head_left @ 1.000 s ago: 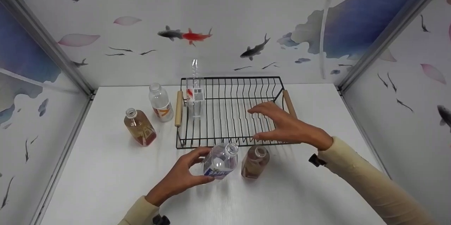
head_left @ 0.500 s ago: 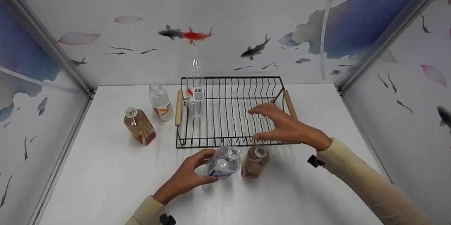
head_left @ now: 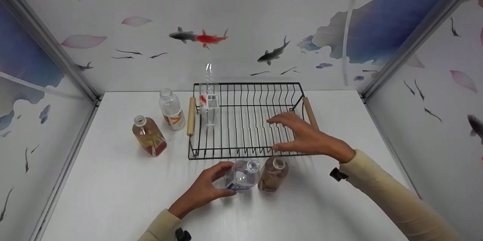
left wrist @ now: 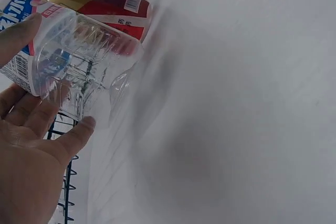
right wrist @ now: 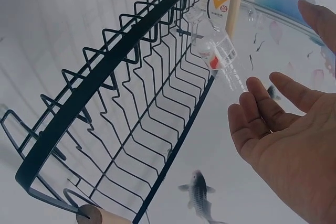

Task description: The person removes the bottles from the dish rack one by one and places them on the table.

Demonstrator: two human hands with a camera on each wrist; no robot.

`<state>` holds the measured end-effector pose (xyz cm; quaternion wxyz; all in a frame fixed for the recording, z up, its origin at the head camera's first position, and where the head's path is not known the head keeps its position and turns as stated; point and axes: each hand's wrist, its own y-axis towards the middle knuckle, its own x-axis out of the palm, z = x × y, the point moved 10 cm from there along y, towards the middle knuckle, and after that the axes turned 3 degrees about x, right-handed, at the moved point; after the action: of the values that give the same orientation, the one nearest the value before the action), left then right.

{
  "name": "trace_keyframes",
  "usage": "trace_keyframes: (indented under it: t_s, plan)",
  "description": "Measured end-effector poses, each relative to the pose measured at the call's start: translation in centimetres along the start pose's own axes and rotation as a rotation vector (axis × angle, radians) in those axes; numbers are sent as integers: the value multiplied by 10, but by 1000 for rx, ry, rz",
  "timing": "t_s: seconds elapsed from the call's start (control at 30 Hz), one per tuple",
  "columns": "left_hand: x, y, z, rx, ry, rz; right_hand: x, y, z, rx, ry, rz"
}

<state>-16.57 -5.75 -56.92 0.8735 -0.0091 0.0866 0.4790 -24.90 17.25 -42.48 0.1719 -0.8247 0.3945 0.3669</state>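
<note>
My left hand (head_left: 205, 190) grips a clear, uncapped bottle with a blue label (head_left: 242, 175) on the white table, just in front of the black wire rack (head_left: 245, 120). In the left wrist view the fingers (left wrist: 31, 114) wrap round the clear bottle (left wrist: 73, 56). A brown uncapped bottle (head_left: 273, 173) stands right beside it. My right hand (head_left: 302, 135) hovers open over the right part of the rack, fingers spread, holding nothing; its palm (right wrist: 294, 145) shows in the right wrist view above the rack wires (right wrist: 136, 108). A tall clear bottle (head_left: 208, 99) stands in the rack's left corner.
Left of the rack stand a clear bottle with an orange label (head_left: 171, 109) and an amber uncapped bottle (head_left: 148, 136). The rack has wooden handles (head_left: 191, 116) at both ends. Patterned walls enclose the table on three sides.
My left hand has slid the clear bottle a little to the right, closer to the brown bottle. The right hand has stayed nearly still over the rack.
</note>
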Motion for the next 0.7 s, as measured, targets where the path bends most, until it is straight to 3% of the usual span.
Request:
trace_keyframes:
  t_s: [0.7]
  plan:
    - [-17,-6,-19,-80,-53,62,0,8,21,41,65,49]
